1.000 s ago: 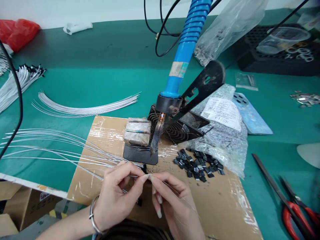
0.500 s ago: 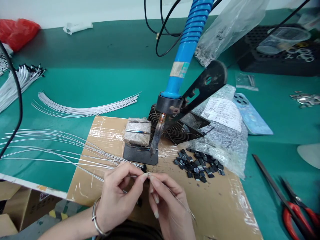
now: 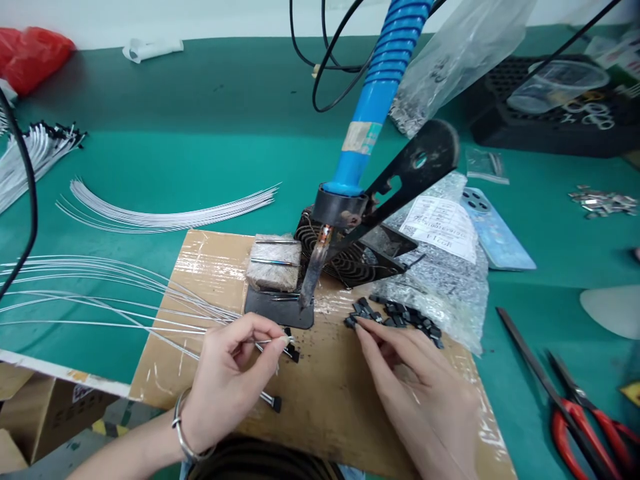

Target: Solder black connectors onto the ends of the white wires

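My left hand point(image 3: 245, 373) is closed, thumb and forefinger pinching a thin white wire point(image 3: 264, 342) near its small metal tip. Just past those fingertips lie wire ends fitted with black plastic connectors point(image 3: 293, 353), and another black end point(image 3: 275, 403) pokes out below the hand. Over to the right, my right hand point(image 3: 415, 380) reaches the near left side of a pile of small black plastic connectors point(image 3: 400, 313). Its thumb and forefinger close on one black connector point(image 3: 352, 321) there. The other fingers are curled and partly hidden.
A blue-handled soldering iron point(image 3: 354, 157) points down in its stand above a black plate point(image 3: 260, 310), beside a sponge block point(image 3: 274, 263). Cardboard point(image 3: 320, 413) covers the work spot. White wires point(image 3: 175, 217) lie left; red-handled scissors point(image 3: 575, 427), tweezers, phone point(image 3: 500, 233) and bubble bag point(image 3: 445, 267) are right.
My right hand has parted from the left and moved right to the pile of black connectors. The left hand stays almost in place, still pinching the wire. The view shifted slightly.
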Available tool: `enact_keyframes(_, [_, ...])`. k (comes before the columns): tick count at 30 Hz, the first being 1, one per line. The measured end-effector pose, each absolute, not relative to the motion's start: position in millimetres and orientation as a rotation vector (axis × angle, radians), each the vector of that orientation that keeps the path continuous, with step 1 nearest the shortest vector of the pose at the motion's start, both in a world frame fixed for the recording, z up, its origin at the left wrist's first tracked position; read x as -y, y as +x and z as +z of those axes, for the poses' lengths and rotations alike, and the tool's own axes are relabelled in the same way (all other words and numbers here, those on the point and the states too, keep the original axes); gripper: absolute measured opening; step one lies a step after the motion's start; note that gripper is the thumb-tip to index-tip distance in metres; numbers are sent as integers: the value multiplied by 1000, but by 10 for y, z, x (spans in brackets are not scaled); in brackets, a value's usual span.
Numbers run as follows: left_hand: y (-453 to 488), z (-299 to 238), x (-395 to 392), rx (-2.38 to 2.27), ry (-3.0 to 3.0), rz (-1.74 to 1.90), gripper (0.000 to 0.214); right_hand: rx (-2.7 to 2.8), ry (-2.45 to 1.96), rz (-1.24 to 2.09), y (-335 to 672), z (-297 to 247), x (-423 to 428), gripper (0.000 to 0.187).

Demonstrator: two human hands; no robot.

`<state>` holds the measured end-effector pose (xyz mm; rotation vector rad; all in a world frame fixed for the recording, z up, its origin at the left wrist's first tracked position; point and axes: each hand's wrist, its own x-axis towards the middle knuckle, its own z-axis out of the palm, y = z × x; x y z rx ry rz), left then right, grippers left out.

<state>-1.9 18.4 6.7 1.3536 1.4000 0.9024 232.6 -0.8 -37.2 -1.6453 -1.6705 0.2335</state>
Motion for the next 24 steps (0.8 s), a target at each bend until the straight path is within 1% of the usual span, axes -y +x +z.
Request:
enact_keyframes(3, [-17, 98, -197, -1400, 1370, 905, 16, 1899, -1539, 50, 2365, -422, -70, 11])
enact_keyframes(5, [-18, 113, -208, -1396, 1368, 907, 17, 1934, -1504, 12, 2361, -448, -79, 6])
enact_keyframes(11, [-9, 117, -237, -1386, 1376, 920, 14, 1968, -1493, 30, 2324, -467, -41, 4])
enact_keyframes(19, [-15, 151, -236, -1389, 1400, 907, 15, 1936, -1467, 95, 2245, -452, -57, 10])
enact_keyframes(21, [-20, 136, -226, -1399, 1400, 904, 15, 1906, -1468, 116, 2216, -433, -42, 9])
enact_keyframes(23, [-21, 117, -217, -1406, 1393, 905, 16, 1810, -1525, 183, 2171, -410, -1, 7])
enact_keyframes(24, [-21, 108, -215, -1407, 1388, 902, 16, 1713, -1566, 270, 2140, -397, 27, 6])
